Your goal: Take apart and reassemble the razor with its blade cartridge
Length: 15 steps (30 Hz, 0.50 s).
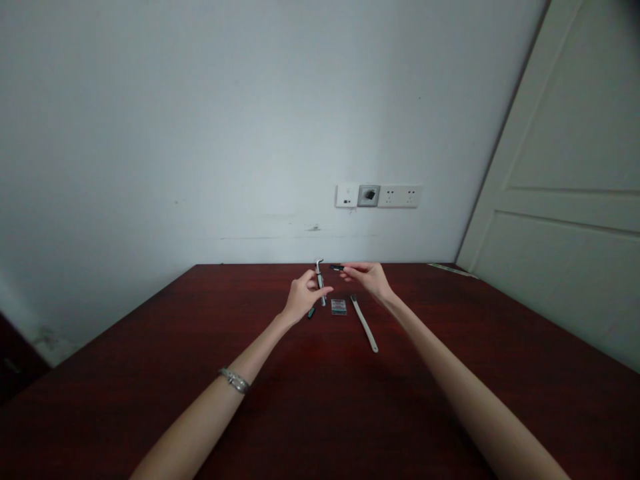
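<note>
My left hand [301, 297] is closed around a slim silver tool with a bent tip [321, 280]. The tool stands nearly upright, bent end at the top. My thumb stretches to the right across its lower part. To the right, my right hand [367, 275] pinches a small black piece [337, 267] between thumb and fingers, just apart from the tool. Its exact kind is too small to tell. Below the hands lie a clear plastic case [339, 307] with teal parts and a small dark green cylinder [311, 313].
A long pale handle with a dark head [365, 327] lies right of the case on the dark red table [300, 413]. Behind the table stands a white wall with sockets [399, 196]. A pale door [565, 200] is at the right, and a thin strip [453, 270] lies near the back right edge.
</note>
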Tool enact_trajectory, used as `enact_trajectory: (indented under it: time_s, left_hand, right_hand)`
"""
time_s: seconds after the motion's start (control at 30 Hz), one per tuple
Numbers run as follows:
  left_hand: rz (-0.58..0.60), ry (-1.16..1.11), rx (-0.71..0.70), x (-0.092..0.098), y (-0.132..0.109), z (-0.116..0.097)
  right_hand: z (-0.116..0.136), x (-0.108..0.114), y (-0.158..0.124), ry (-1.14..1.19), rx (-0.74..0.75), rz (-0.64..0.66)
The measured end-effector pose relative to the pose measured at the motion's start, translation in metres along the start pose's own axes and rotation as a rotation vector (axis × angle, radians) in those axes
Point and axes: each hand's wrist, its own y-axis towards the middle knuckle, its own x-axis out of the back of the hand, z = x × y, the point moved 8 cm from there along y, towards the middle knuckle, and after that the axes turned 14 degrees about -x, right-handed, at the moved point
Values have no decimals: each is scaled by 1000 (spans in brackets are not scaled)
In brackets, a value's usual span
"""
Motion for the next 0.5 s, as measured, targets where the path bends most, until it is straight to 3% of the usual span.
enact_trajectory:
  time_s: [0.3,0.5]
  left_hand:
    - [-68,318,-171,-11,-14,-13]
    - [-34,328,-209,-20,-20,-17]
  right_hand:
    - [1,-2,-2,52,24,-5]
    - [3,-9,-4,65,16,38]
